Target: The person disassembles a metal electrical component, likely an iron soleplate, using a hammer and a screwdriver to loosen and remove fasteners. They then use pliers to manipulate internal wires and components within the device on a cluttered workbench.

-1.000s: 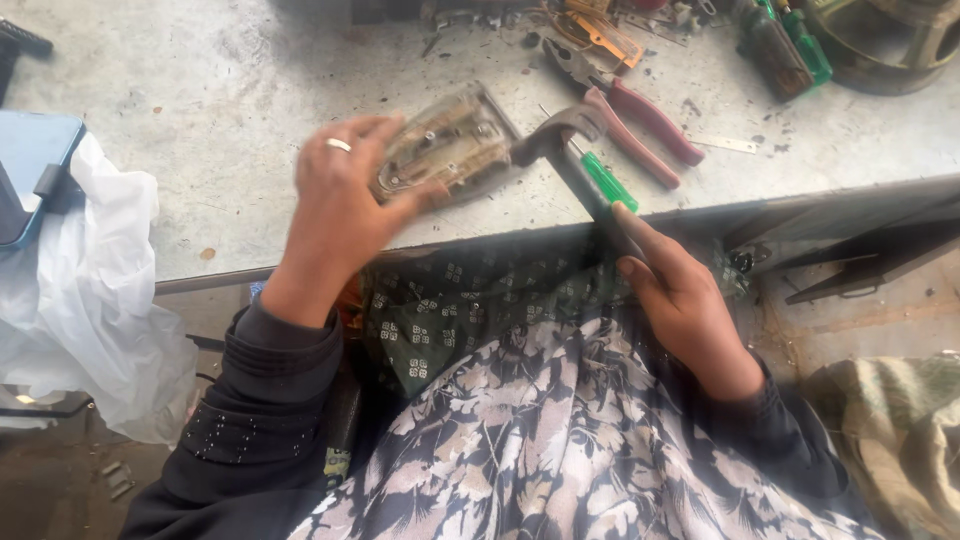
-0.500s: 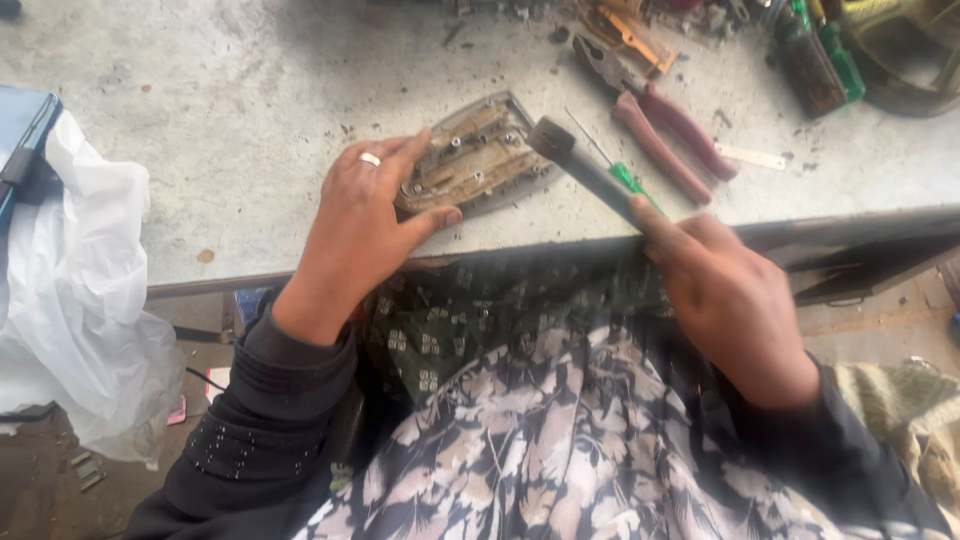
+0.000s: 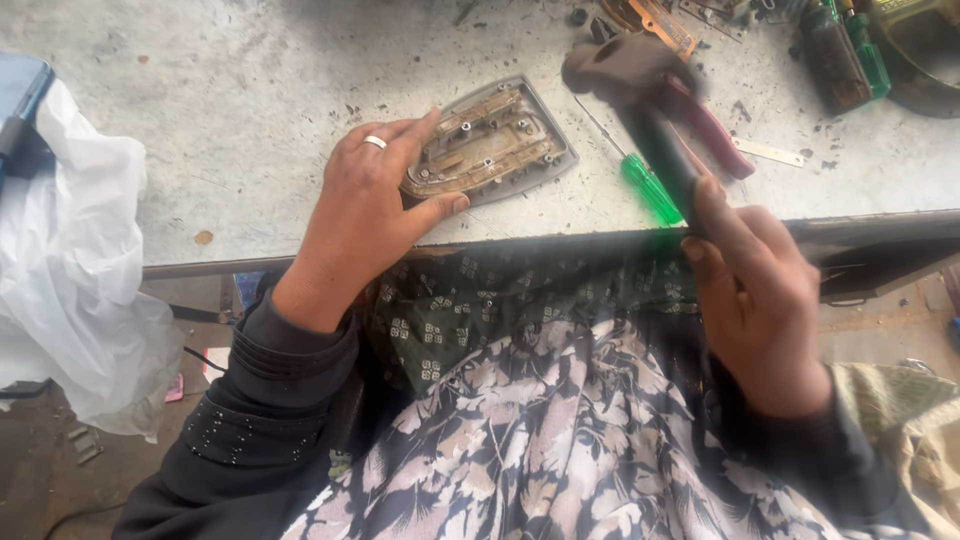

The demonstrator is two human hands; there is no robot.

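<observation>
- We see the left hand (image 3: 365,200) lying flat with spread fingers on the near end of a metal iron plate (image 3: 490,140); it presses the plate down rather than closing around it; a ring sits on one finger
- The iron plate rests on the grey tabletop (image 3: 250,90), just beyond the left hand and close to the tabletop's near edge; its upper side shows rusty ribs and screw posts
- The right hand (image 3: 760,290) is closed around the handle of a hammer (image 3: 640,85); the hammer's head is blurred and hangs above the tabletop, to the right of the plate; we cannot tell whether it touches anything
- Under the hammer, just beyond the right hand, lie a green-handled screwdriver (image 3: 650,188) and red-handled pliers (image 3: 705,125)
- Well left of the left hand a white plastic bag (image 3: 70,290) hangs off the tabletop's edge
- Far beyond the right hand sits a green circuit board (image 3: 840,50) among scattered bits
</observation>
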